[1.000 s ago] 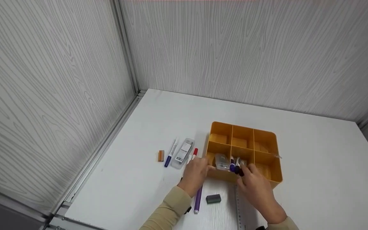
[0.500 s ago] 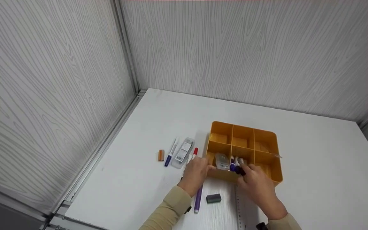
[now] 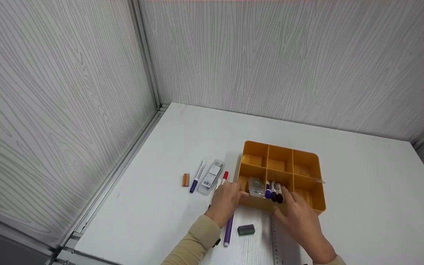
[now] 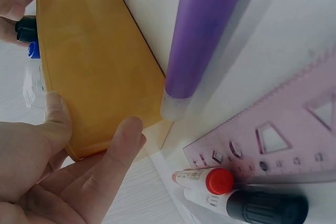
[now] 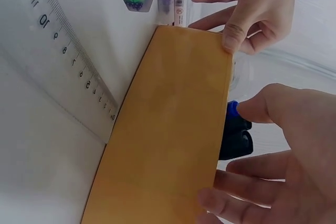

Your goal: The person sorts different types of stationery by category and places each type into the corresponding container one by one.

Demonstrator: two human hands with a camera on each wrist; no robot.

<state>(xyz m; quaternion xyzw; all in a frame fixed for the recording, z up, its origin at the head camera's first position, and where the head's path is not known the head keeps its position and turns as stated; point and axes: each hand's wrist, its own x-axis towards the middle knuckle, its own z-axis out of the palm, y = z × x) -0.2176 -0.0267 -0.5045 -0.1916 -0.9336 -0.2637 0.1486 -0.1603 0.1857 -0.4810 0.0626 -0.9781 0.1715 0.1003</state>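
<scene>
My left hand (image 3: 226, 200) grips the front left corner of the yellow compartment box (image 3: 256, 203), thumb at the rim and fingers along the wall in the left wrist view. My right hand (image 3: 300, 217) is at the front middle compartment, fingers spread and loosely bent, some lying over the rim in the right wrist view. Beside its thumb, a blue-capped marker (image 3: 268, 192) and two dark-capped markers (image 3: 279, 195) lean upright side by side, caps toward me. A clear plastic case (image 3: 256, 187) sits in the compartment to their left.
Left of the box lie another clear case (image 3: 211, 177), a blue-capped marker (image 3: 196, 176), an orange block (image 3: 185, 179) and a red-capped marker (image 3: 225, 175). In front are a purple pen (image 3: 228, 232), a dark green block (image 3: 246, 229) and a clear ruler (image 3: 275, 239). A pink ruler (image 4: 262, 140) shows too.
My right hand has let go of the dark-capped marker and drawn slightly right, fingers loosening. The markers now stand more evenly side by side. My left hand stays on the box corner.
</scene>
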